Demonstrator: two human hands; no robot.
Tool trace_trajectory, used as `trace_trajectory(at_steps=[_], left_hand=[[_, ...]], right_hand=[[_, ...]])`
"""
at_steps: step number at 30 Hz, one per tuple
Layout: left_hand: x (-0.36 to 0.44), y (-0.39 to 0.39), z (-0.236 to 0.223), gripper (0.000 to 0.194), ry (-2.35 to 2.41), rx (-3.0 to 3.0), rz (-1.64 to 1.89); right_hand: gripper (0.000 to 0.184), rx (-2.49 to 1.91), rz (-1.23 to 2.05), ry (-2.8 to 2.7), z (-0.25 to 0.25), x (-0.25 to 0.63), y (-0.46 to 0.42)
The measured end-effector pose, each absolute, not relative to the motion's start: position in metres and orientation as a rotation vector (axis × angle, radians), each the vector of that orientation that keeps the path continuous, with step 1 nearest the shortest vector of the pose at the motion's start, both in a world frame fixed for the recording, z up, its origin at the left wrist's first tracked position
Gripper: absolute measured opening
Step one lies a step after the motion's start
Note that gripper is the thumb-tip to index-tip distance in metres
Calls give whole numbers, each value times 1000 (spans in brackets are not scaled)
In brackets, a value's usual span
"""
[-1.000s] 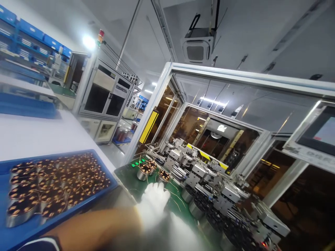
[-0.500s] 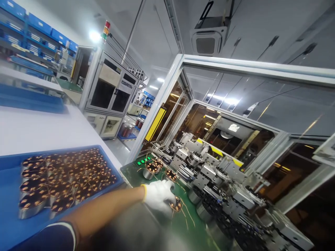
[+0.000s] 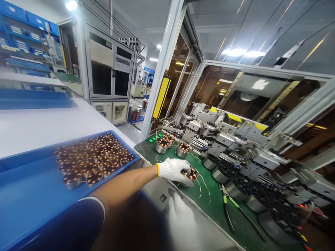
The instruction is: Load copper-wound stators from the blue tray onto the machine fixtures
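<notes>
My left hand (image 3: 175,171), in a white knitted glove with a yellow cuff, is closed round a copper-wound motor stator (image 3: 193,174) on the green work surface. Long loose wire ends trail from that stator to the right. My right hand (image 3: 183,223), gloved in white too, is low in the view, below the left one and in front of the bench edge; motion smears its fingers. Beyond my left hand stand more wound stators, among them one stator (image 3: 183,149) with a silvery outer ring. Cutting pliers (image 3: 232,204) with green and black handles lie to the right.
On the white table at left sits a blue tray (image 3: 28,181) with many wound stators in rows. A row of winding machine fixtures (image 3: 222,143) lines the far side of the green surface (image 3: 209,205), holding several rings. A white frame post (image 3: 163,66) rises beyond my hands.
The view has tilted down and levelled. My right hand has entered from below, and the pliers have come into sight. My left hand still has the stator.
</notes>
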State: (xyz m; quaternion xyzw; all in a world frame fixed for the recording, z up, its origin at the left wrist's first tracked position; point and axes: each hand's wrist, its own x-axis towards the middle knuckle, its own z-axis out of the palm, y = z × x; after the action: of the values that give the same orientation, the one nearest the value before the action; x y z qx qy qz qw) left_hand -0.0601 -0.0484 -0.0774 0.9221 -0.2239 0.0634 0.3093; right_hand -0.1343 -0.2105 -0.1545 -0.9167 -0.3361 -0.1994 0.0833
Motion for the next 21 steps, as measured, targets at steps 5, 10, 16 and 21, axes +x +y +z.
trace_trajectory(at_steps=[5, 10, 16, 21], left_hand=[[-52, -45, -90, 39, -641, 2412, 212], [-48, -46, -92, 43, -664, 2429, 232], [-47, -42, -92, 36, -759, 2297, 270], [-41, -39, -95, 32, -819, 2207, 240]], right_hand=[[42, -2661, -682, -1193, -70, -119, -251], [40, -2994, -1079, -1432, -46, -55, -251], [30, -3052, -1185, -1563, -57, -59, -258], [25, -3061, -836, -1354, -85, -74, -261]])
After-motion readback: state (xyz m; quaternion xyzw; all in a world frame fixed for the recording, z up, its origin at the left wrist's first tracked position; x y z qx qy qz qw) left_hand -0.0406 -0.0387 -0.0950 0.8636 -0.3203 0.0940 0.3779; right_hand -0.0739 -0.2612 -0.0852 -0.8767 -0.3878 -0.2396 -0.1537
